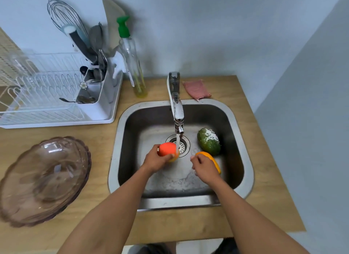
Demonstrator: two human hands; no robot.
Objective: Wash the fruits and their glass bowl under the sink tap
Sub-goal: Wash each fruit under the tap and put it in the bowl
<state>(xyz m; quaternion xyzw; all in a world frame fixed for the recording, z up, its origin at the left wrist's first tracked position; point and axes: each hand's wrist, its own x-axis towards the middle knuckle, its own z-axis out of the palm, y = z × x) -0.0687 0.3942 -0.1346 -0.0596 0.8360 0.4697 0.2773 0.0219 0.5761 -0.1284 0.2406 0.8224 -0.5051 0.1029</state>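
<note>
— Holding a red fruit (pixel 167 148) right under the tap (pixel 175 102), in the running water (pixel 177 142). Gripped by the left hand (pixel 154 160), fingers and thumb curled round it.

— Any trouble ahead?

— Maybe. Wet and smooth, so easy to drop. Could slip out, bump the sink (pixel 249 168) floor below the tap and get bruised. Could also splash water onto the wooden counter (pixel 264 197).

— And just right of the tap?

— Found there: the right hand (pixel 204 168), low in the sink, curled over a yellow-orange fruit (pixel 211 159). Fingertips hidden behind it, so hard to tell how tight. Might roll away if let go too soon.

— Further right of the tap?

— One green fruit (pixel 208 144), lying alone, dusted with white powder (pixel 211 135), touched by no hand. Not rinsed yet, by the look of it.

— Arms?

— Both stretched forward and down toward the tap, backs of the hands up.

— And the glass bowl (pixel 43 180)?

— Far left of the tap, on the counter, outside the sink. Not washed yet. Likely slippery once wet, so best lifted with two hands.
</note>
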